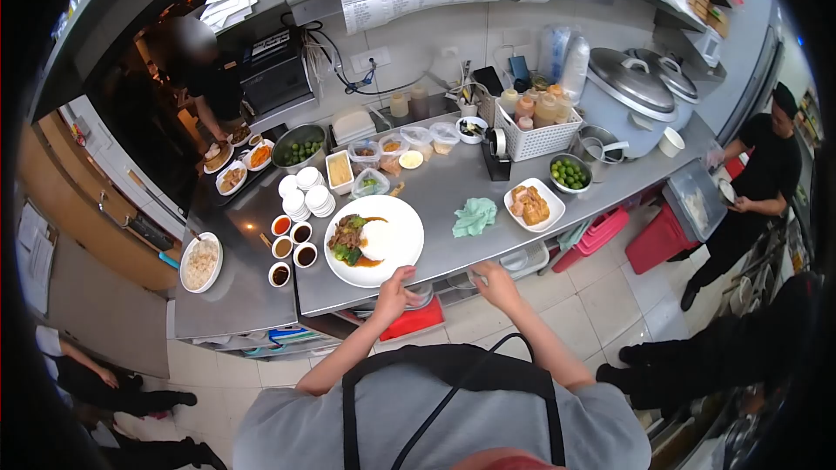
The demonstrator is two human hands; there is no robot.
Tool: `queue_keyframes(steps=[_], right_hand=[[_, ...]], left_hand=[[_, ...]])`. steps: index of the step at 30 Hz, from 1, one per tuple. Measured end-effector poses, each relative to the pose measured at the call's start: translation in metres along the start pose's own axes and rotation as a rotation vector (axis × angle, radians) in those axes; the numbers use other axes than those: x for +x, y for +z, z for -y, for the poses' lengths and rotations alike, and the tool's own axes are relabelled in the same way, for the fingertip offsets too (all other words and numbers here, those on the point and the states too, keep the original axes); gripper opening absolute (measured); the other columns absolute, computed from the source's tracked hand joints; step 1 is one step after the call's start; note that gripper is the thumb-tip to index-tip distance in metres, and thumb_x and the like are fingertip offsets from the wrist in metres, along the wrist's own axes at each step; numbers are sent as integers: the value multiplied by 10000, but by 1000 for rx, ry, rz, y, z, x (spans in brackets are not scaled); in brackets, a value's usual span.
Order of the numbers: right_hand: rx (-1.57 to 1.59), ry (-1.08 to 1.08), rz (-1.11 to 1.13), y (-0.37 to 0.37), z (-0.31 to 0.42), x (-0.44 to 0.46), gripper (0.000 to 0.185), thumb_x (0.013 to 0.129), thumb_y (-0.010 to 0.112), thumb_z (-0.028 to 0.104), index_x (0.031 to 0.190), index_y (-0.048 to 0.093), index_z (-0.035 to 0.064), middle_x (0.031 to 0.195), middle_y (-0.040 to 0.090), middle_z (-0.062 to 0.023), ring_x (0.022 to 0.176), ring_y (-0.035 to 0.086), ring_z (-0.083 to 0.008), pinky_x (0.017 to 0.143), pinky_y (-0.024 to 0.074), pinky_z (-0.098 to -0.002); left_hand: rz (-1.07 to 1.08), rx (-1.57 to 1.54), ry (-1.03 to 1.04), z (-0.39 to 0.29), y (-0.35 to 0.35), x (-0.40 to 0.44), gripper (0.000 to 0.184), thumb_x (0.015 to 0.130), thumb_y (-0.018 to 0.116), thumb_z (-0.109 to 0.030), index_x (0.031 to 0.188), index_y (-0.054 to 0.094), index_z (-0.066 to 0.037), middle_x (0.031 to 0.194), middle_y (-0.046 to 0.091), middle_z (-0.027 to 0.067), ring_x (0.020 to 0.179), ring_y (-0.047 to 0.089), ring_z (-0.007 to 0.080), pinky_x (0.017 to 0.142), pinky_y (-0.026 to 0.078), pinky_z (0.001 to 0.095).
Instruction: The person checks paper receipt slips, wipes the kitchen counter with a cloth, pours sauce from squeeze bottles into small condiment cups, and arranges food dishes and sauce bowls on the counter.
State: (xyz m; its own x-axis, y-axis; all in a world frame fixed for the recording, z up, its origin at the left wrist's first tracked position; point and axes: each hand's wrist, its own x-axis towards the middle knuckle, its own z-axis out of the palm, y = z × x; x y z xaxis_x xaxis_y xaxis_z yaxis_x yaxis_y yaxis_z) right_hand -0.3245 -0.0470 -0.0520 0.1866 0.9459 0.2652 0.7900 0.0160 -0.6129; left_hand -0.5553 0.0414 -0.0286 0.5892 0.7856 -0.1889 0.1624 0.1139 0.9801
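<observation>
My left hand (396, 293) is at the counter's front edge, just below the right rim of a large white plate (405, 248). Its fingers are spread and hold nothing. On that plate lie white rice (377, 239), dark meat with green vegetables (349, 242) and brown sauce. My right hand (495, 285) hovers by the same edge, fingers apart and nothing in them. Beyond it a crumpled green cloth (475, 218) rests on the steel counter (453, 257). A square white bowl of orange-brown food pieces (530, 206) stands to the cloth's right.
Small sauce cups (305, 255) and stacked white lids (308, 178) stand left of the plate. Behind are tubs, limes (569, 174), a basket of bottles (547, 141) and large pots (631, 83). Other people stand at far left and right; one person (766, 157) holds a bowl.
</observation>
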Motion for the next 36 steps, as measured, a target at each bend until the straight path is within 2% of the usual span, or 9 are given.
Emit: queue_keyframes(steps=[7, 12, 17, 23, 25, 26, 29, 31, 36], right_hand=[[-328, -97, -112, 28, -66, 130, 357, 698, 546, 89, 1056, 549, 78, 1162, 456, -180, 998, 481, -340, 803, 429, -421], [-278, 118, 267, 64, -103, 149, 211, 704, 559, 122, 897, 637, 89, 923, 590, -167, 846, 576, -317, 728, 466, -423], [15, 72, 205, -42, -33, 196, 168, 654, 639, 161, 790, 656, 64, 842, 606, -159, 802, 580, -323, 743, 460, -378], [-9, -102, -13, -61, -24, 276, 233, 652, 662, 237, 781, 652, 43, 821, 604, -169, 783, 582, -318, 737, 456, -353], [-241, 154, 522, -55, -16, 296, 379, 681, 627, 419, 849, 651, 80, 999, 563, -166, 904, 550, -293, 779, 438, -346], [-239, 145, 531, -38, -25, 300, 379, 681, 627, 419, 849, 651, 80, 999, 563, -166, 904, 550, -293, 779, 438, -346], [-341, 80, 442, 44, -72, 296, 534, 721, 516, 542, 1075, 569, 145, 1247, 398, -153, 1146, 381, -308, 919, 332, -425], [-377, 38, 305, 89, -95, 266, 669, 766, 454, 521, 1254, 363, 73, 1340, 260, -143, 1255, 176, -328, 962, 175, -548], [-478, -193, 73, 112, -114, 230, 618, 801, 405, 476, 1277, 327, 90, 1342, 260, -119, 1263, 155, -315, 981, 136, -539]], left_hand=[[-131, -38, 247, 0, 8, 33, 394, 657, 241, 167, 922, 498, 31, 1200, 389, 181, 946, 547, 235, 754, 504, 300], [-197, 30, 259, -5, -15, 57, 388, 636, 268, 182, 882, 525, 26, 1196, 385, 150, 997, 508, 236, 790, 496, 331], [-255, -17, 258, -14, -31, 78, 342, 636, 305, 174, 857, 529, 40, 1166, 427, 146, 949, 546, 228, 736, 516, 297], [-355, 160, 345, -47, -29, 80, 291, 664, 352, 150, 860, 536, 38, 1134, 463, 139, 905, 566, 214, 728, 515, 291], [-394, 163, 343, -50, -23, 82, 305, 665, 356, 150, 884, 534, 33, 1121, 476, 133, 894, 572, 206, 727, 509, 286], [-396, 75, 314, -47, -18, 82, 308, 674, 355, 145, 899, 531, 31, 1119, 478, 131, 894, 573, 203, 723, 505, 282], [-395, 22, 278, -50, -6, 87, 308, 695, 350, 133, 924, 526, 26, 1102, 492, 125, 887, 578, 197, 718, 495, 274], [-393, 47, 267, -53, 4, 90, 307, 706, 346, 126, 933, 524, 22, 1087, 504, 121, 880, 582, 195, 716, 490, 269], [-379, 44, 181, -45, 18, 98, 315, 729, 342, 94, 971, 526, 14, 1005, 551, 112, 850, 593, 187, 710, 483, 270]])
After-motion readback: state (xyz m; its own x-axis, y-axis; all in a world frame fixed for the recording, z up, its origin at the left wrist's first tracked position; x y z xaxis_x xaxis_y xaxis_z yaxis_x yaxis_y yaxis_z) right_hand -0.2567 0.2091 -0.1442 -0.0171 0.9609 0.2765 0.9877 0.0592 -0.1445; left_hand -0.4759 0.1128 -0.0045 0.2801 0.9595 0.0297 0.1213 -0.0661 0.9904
